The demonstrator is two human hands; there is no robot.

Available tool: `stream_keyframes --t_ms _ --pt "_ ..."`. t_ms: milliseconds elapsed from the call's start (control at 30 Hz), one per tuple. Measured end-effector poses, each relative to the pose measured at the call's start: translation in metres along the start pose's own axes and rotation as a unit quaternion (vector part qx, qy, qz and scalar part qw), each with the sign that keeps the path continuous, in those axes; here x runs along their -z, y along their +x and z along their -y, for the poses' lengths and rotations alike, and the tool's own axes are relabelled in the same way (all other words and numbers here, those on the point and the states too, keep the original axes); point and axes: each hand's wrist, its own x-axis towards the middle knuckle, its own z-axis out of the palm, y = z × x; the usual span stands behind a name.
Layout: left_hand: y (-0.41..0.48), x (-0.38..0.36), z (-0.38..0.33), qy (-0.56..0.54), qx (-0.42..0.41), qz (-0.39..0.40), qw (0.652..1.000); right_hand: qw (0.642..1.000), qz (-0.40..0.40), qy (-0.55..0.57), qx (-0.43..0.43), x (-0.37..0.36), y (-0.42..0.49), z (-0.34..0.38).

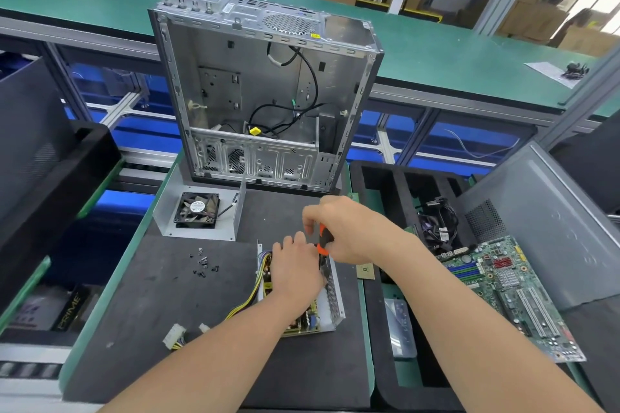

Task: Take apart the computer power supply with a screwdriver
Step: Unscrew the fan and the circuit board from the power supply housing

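**Screwdriver gripped over the opened power supply**

Well beyond the grip, I see the stripped computer case [265, 94] standing upright with its open side toward me and loose black cables inside. Under the grip lies the black foam mat [151, 312]. Right of the grip and near it, a green motherboard [503, 288] leans against a grey side panel [550, 228]. Beyond the grip and to its left, the grey metal cover [167, 214] lies on the mat with a black fan [198, 213] in it.

The power supply [332, 298] sits directly below the grip, open on top, with its circuit board showing and yellow wires trailing left. My right hand [345, 231] is wrapped round the orange-and-black handle of the screwdriver [323, 238], which points down into the supply. My left hand [295, 268] rests on the supply, touching the grip, with its fingers bent. I cannot tell whether they pinch anything.

Left of the grip, well apart, a small scatter of screws [203, 263] lies on the mat.
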Motion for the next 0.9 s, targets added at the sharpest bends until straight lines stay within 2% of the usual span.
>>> stream_keyframes --t_ms 100,167,300,433,500,567,700,767,900 --pt "-0.001 0.000 0.000 -0.007 0.001 -0.003 1.000 0.982 -0.018 -0.077 -0.174 -0.004 0.004 0.005" --pt "-0.001 0.000 -0.001 -0.002 -0.005 -0.001 1.000 0.971 -0.042 -0.086 -0.219 -0.007 0.008 0.009" --pt "-0.001 0.002 0.000 0.008 -0.012 0.010 1.000 0.990 -0.056 -0.027 -0.129 -0.010 0.011 0.006" --pt "-0.001 0.002 0.001 0.001 -0.016 0.002 1.000 1.000 -0.010 0.027 0.006 0.004 0.004 0.001" --pt "-0.002 0.002 0.001 -0.009 -0.011 -0.005 1.000 0.998 0.008 0.040 0.043 0.005 0.002 0.003" --pt "-0.002 0.002 0.001 -0.011 -0.008 -0.006 1.000 1.000 -0.010 0.014 0.020 0.002 0.001 0.006" --pt "-0.001 0.001 0.001 -0.008 -0.003 0.004 1.000 0.981 -0.041 -0.067 -0.179 -0.003 0.004 0.011" --pt "-0.001 0.001 0.001 -0.002 -0.008 0.008 1.000 0.980 -0.057 -0.043 -0.186 -0.004 0.007 0.012" --pt "-0.001 0.001 0.001 0.001 -0.010 0.009 1.000 0.993 -0.034 0.016 -0.112 -0.003 0.006 0.006"
